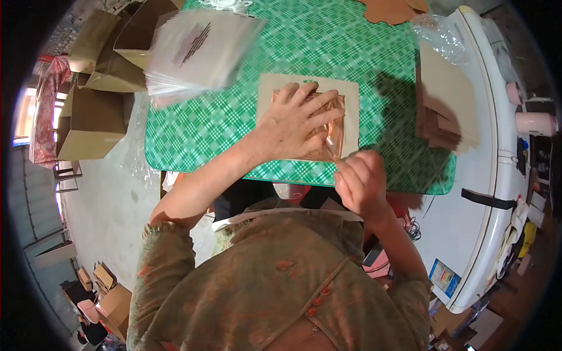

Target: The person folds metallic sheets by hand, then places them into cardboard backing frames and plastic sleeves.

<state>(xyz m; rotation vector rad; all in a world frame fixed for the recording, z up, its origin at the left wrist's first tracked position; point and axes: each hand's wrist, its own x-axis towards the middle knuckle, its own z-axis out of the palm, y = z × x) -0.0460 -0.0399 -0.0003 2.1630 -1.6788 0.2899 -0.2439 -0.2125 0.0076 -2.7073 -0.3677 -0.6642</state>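
Observation:
A beige card (351, 105) lies on the green checked tablecloth (205, 140), near the table's front edge. On top of the card is a shiny copper-coloured sheet (332, 146), creased and reflective. My left hand (295, 126) presses flat on this sheet with fingers spread, covering much of it. At the sheet's lower right corner, my right hand (363, 181) is closed in a pinch. Whatever lies between its fingertips is too small to make out.
A stack of clear plastic sleeves (199, 55) sits at the table's back left. To the right are stacked beige and brown cards (448, 96) and crumpled clear plastic (439, 35). Cardboard boxes (93, 123) stand beyond the left edge; a brown flat piece (392, 10) lies at the back.

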